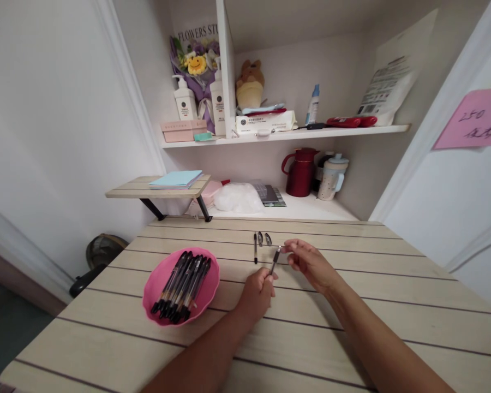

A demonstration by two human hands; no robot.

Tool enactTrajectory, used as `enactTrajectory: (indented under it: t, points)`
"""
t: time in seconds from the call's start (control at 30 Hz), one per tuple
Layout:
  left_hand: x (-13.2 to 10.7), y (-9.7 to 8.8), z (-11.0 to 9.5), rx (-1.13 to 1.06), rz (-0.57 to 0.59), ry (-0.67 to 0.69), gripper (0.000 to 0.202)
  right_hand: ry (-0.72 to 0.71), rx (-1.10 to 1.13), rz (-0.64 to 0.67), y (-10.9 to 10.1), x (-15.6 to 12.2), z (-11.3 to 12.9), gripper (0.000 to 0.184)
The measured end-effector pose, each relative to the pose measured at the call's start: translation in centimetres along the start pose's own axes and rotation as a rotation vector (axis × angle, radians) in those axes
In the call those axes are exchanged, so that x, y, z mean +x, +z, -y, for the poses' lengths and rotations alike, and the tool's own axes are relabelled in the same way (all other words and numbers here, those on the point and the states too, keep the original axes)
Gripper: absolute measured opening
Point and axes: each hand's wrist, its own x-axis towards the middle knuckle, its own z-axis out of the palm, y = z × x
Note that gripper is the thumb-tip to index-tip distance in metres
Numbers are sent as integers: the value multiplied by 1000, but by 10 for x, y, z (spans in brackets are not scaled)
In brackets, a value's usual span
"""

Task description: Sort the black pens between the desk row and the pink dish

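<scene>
Left fingers [263, 274] hold a pen [275, 261], upper end near right fingers [299, 248]

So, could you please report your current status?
Left hand gripping a pen, angled up. Right hand at its upper end. Loose pen lying just beyond; pink bowl left.

I see a pale, dark-striped plank table [425, 295] bearing a pink scalloped bowl [209, 286], slim black pen [256, 249] and two small dark ovals [268, 239].
</scene>
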Motion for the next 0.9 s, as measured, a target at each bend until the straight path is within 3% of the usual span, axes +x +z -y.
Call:
enactTrajectory:
  t: [0.17, 0.27, 0.43, 0.57, 0.73, 0.8, 0.9]
  points:
    - [5, 1, 5, -101, -59, -51, 20, 5, -600, -225, 5, 50, -8, 19]
    - [5, 1, 6, -120, -61, -64, 19, -19, -709, -269, 17, 79, -13, 10]
    - [5, 2, 4, -134, -71, -84, 17, -27, -789, -306, 32, 99, -22, 16]
    - [6, 2, 5, -115, -68, -75, 17, -17, -750, -313, 22, 93, -28, 15]
    - [5, 1, 8, -101, -25, -61, 21, -13, -571, -270, -2, 65, -25, 18]
    - [5, 0, 9, -80, -6, -45, 22, -40, -428, -258, -6, 50, -19, 22]
    - [4, -1, 8, -45, 12, -22, 24, -108, -42, -242, -5, 30, -5, 27]
